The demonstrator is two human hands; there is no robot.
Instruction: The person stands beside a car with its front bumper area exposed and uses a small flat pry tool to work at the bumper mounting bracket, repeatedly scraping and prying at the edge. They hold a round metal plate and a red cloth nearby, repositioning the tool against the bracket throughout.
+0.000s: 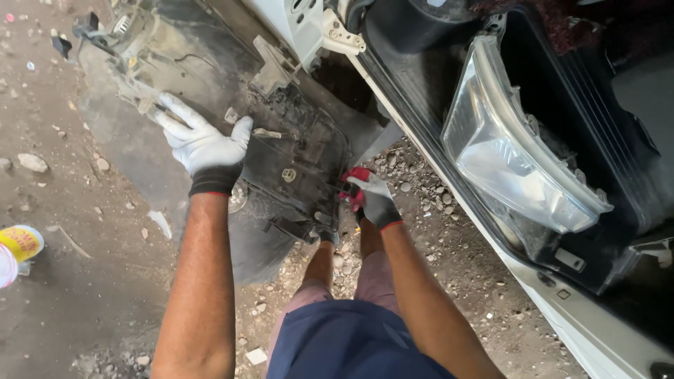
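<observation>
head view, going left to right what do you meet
yellow can → left hand → black panel → right hand → headlight

Two gloved hands show: the left hand [203,144] in a white glove, the right hand [368,196] in a grey and red glove. Under the left grip lies one large black plastic car panel [210,77], and the right grip is at its lower edge. Right of the right grip sits one clear headlight [512,147] in one white car body [562,295]. Far left of the left grip stands one yellow can [20,244]. Small stones dot the ground, too many to count.
</observation>
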